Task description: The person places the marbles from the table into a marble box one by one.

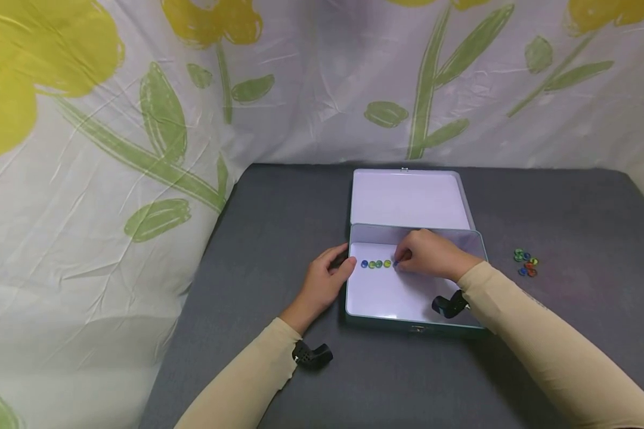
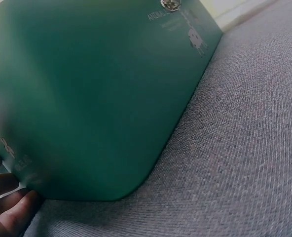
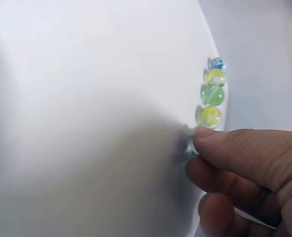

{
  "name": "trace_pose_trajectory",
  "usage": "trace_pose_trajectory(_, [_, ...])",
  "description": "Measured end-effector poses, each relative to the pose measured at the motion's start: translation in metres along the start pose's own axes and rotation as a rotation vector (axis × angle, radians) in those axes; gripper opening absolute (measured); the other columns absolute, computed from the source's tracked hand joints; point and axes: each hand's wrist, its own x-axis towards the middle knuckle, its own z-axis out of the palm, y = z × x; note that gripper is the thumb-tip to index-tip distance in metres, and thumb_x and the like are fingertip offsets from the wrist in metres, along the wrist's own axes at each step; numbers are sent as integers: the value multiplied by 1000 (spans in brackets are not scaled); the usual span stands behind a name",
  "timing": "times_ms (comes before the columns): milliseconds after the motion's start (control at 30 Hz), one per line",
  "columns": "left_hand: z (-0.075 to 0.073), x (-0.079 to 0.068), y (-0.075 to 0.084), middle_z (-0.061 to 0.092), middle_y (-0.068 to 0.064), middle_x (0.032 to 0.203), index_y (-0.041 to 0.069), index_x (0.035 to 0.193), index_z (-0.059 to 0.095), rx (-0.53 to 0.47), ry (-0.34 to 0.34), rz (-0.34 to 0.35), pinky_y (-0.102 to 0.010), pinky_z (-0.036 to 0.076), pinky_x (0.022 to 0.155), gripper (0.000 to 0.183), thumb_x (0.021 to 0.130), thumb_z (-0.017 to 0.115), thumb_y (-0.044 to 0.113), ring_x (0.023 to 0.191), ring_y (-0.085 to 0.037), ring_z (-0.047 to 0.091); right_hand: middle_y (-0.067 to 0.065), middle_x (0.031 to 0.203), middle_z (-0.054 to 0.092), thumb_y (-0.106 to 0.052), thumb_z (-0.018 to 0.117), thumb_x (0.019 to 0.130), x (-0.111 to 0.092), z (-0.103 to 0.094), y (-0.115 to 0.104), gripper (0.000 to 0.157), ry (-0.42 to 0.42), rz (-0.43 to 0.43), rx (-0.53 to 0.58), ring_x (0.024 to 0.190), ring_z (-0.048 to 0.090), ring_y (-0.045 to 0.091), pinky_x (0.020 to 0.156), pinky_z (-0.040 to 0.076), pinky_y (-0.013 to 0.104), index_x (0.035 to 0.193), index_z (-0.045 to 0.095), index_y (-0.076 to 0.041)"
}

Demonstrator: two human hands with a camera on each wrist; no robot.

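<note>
A green tin box [image 1: 386, 325] with a white inside lies with its lid [image 1: 410, 196] folded back. Inside it, glass marbles stand in a row: a blue marble [image 1: 364, 264] at the left end, then yellow and green ones, with a yellow marble [image 3: 208, 117] nearest my right hand. My right hand [image 1: 429, 255] reaches into the box and pinches a blue marble [image 1: 396, 263] between thumb and forefinger at the row's right end; the fingers partly hide it. My left hand [image 1: 322, 286] rests against the box's left side, fingers touching the green outer wall [image 2: 101, 98].
A loose cluster of green, blue, yellow and red marbles [image 1: 529, 269] lies on the dark grey table [image 1: 579, 333] right of the box. A flowered cloth [image 1: 311, 119] hangs behind the table and along its left. Each wrist carries a black camera.
</note>
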Motion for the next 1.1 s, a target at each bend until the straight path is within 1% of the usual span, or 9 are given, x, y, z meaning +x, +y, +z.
trace_pose_trajectory(267, [0,0,-1,63,-23,139,-5,144,59,25,2,-5,-46,58,97,50,103,66,22,125,-33,62,2,88,78,-6,86,85,2,1,-1,11,0,-15,12,80,68,12,77,60,38,95,83,-5])
trace_pose_trajectory(433, [1,1,-3,63,-23,139,-4,144,60,26,3,-3,-46,58,98,49,103,66,21,125,-33,62,3,89,79,-6,86,85,3,2,-1,13,-7,-2,17,82,70,13,80,60,39,97,83,-4])
trace_pose_trajectory(633, [2,1,-3,64,-23,138,-4,145,59,27,8,4,-48,58,98,48,103,66,19,125,-34,62,4,91,78,-6,87,83,1,1,-1,18,-21,13,21,84,70,14,81,61,39,100,82,-2])
trace_pose_trajectory(767, [2,2,-4,64,-23,136,-5,144,60,21,10,3,-44,58,97,47,102,65,17,124,-34,63,5,93,78,-4,86,83,0,-1,-2,20,-34,32,29,86,71,16,82,61,39,103,81,-1])
trace_pose_trajectory(900, [2,2,-4,65,-23,136,-5,143,60,16,15,4,-42,58,97,47,102,65,17,124,-34,63,6,94,79,-3,85,84,-1,-4,-2,21,-36,34,23,87,72,17,81,60,40,104,80,1])
trace_pose_trajectory(1100, [2,1,-1,64,-24,137,-6,143,60,32,18,-5,-47,57,98,48,102,66,18,125,-35,62,5,93,78,-5,83,84,-4,-8,-4,23,-29,24,-18,87,70,17,83,59,42,106,80,2])
